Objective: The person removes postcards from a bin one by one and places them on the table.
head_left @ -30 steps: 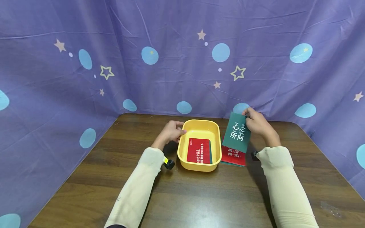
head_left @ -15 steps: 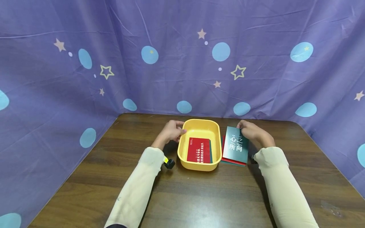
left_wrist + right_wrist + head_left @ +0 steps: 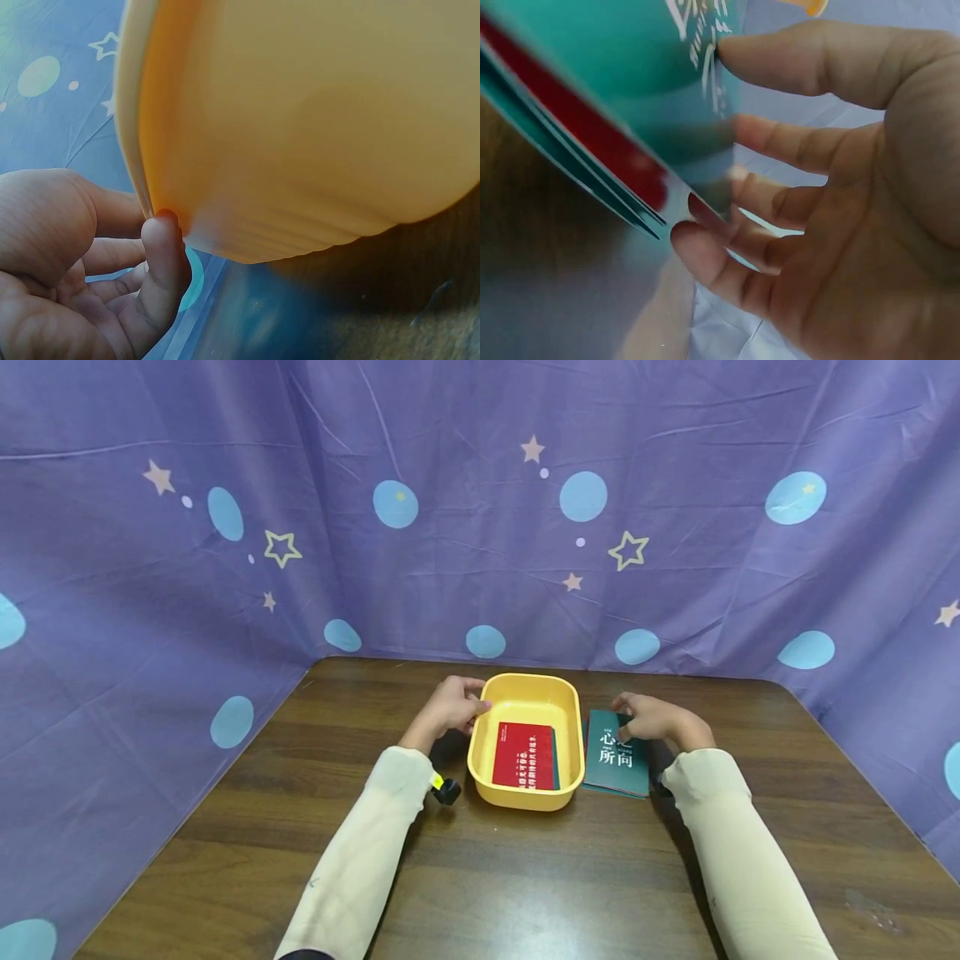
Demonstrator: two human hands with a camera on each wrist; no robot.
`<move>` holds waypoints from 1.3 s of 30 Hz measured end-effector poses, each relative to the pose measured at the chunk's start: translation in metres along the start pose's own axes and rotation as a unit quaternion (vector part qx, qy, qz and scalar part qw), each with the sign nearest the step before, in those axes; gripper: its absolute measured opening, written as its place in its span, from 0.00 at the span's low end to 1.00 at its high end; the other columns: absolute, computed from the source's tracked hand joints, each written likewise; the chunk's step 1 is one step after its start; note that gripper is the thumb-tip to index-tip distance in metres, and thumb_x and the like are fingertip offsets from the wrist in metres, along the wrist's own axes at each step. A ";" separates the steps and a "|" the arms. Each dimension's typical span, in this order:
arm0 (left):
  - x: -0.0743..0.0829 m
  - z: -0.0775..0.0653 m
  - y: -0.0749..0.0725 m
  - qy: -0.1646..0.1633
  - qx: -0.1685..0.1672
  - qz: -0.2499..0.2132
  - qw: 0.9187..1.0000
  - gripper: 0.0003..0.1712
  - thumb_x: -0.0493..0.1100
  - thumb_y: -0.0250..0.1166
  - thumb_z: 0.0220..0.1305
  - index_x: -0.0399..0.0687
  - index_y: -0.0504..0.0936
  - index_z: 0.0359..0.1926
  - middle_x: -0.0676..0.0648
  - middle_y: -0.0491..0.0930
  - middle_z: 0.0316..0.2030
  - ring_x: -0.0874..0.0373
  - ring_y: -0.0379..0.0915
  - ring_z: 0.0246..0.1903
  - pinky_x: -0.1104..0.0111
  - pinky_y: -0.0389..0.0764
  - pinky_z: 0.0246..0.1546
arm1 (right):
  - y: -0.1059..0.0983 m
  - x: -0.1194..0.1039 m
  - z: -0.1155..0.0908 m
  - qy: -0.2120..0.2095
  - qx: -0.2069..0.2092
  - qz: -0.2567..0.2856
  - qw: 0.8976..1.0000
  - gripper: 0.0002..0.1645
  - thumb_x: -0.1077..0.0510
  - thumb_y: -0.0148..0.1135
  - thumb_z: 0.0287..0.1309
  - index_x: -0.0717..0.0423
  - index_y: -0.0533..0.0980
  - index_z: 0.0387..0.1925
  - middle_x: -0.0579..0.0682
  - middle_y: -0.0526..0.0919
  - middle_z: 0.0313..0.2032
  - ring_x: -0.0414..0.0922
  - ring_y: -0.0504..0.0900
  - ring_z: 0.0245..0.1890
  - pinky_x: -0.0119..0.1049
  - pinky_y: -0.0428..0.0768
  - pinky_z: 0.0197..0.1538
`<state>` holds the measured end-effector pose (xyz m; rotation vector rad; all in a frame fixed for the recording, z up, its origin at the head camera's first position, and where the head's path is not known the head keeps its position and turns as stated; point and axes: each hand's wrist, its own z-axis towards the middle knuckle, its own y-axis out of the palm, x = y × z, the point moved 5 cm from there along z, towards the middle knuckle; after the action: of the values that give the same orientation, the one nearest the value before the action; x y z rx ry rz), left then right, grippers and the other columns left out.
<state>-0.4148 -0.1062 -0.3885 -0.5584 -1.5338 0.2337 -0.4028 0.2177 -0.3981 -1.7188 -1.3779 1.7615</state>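
Note:
My left hand [image 3: 450, 703] pinches the left rim of a yellow plastic tray [image 3: 483, 785] between thumb and fingers; the left wrist view shows the thumb and forefinger on the rim of the tray wall [image 3: 300, 112]. Inside the tray lies a red card [image 3: 522, 756] with white characters, over a green one. To the right of the tray, a green card [image 3: 617, 764] with white characters tops a stack of red and green cards [image 3: 592, 135]. My right hand [image 3: 660, 720] has its thumb over the top card's face and its loosely spread fingers at the stack's edge.
The brown wooden table [image 3: 480, 877] stretches out in front of the tray and to both sides. A purple curtain [image 3: 465, 593] with stars and blue spots hangs behind it. Some clear film [image 3: 870, 910] lies near the right edge.
My right hand has lowered the green card onto the red card of the stack, and its grip on the corner has loosened. The left hand and tray have stayed put.

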 end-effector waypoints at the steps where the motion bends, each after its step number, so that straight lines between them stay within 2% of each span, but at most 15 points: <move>1: 0.000 0.000 0.000 0.000 -0.001 0.000 1.000 0.28 0.36 0.64 0.66 0.37 0.70 0.65 0.35 0.82 0.39 0.49 0.80 0.24 0.64 0.84 0.20 | 0.001 0.000 0.000 0.003 -0.002 -0.006 1.000 0.37 0.64 0.66 0.51 0.69 0.63 0.63 0.68 0.69 0.57 0.59 0.68 0.55 0.57 0.68 0.60; 7: 0.001 -0.001 0.000 0.000 0.000 0.002 1.000 0.28 0.37 0.65 0.66 0.37 0.70 0.65 0.36 0.82 0.38 0.50 0.80 0.23 0.64 0.84 0.20 | 0.003 0.002 0.006 -0.001 0.005 -0.062 0.998 0.37 0.62 0.71 0.49 0.67 0.68 0.60 0.64 0.74 0.54 0.58 0.70 0.54 0.56 0.71 0.59; 13: 0.002 0.000 -0.001 -0.001 -0.002 0.000 1.000 0.28 0.37 0.65 0.66 0.38 0.71 0.65 0.36 0.82 0.38 0.50 0.80 0.23 0.62 0.85 0.21 | 0.002 -0.001 0.007 0.014 0.010 -0.107 0.994 0.35 0.58 0.73 0.49 0.64 0.71 0.58 0.63 0.76 0.52 0.58 0.73 0.53 0.55 0.74 0.55; 18: 0.002 0.000 -0.001 -0.002 -0.001 0.002 1.000 0.28 0.37 0.64 0.66 0.38 0.70 0.65 0.36 0.82 0.38 0.50 0.80 0.24 0.64 0.85 0.20 | 0.002 -0.003 0.007 0.017 0.016 -0.132 0.991 0.34 0.56 0.75 0.47 0.62 0.73 0.55 0.61 0.76 0.50 0.57 0.72 0.51 0.56 0.73 0.54; 23: 0.001 0.000 -0.001 -0.004 -0.003 0.004 1.000 0.29 0.37 0.64 0.66 0.37 0.70 0.66 0.36 0.82 0.39 0.49 0.80 0.24 0.63 0.85 0.20 | 0.002 -0.006 0.008 0.002 0.029 -0.151 0.988 0.31 0.57 0.74 0.46 0.62 0.75 0.53 0.59 0.77 0.46 0.58 0.71 0.49 0.58 0.72 0.54; 30: 0.001 0.000 -0.001 -0.003 -0.001 0.007 1.000 0.29 0.37 0.64 0.66 0.37 0.70 0.66 0.35 0.83 0.38 0.51 0.79 0.22 0.62 0.85 0.21 | -0.005 -0.024 0.008 -0.040 0.109 -0.169 0.979 0.28 0.56 0.65 0.58 0.68 0.70 0.55 0.64 0.75 0.49 0.63 0.69 0.51 0.60 0.71 0.52; 39: 0.002 0.000 -0.001 -0.005 -0.005 0.001 1.000 0.28 0.37 0.64 0.66 0.37 0.70 0.66 0.35 0.82 0.39 0.50 0.80 0.22 0.64 0.84 0.19 | -0.007 -0.057 0.009 -0.061 0.217 -0.162 0.961 0.29 0.51 0.59 0.64 0.66 0.68 0.59 0.63 0.74 0.52 0.62 0.70 0.51 0.59 0.73 0.53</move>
<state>-0.4145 -0.1062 -0.3867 -0.5671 -1.5449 0.2294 -0.4010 0.1729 -0.3611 -1.1052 -1.1300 1.8280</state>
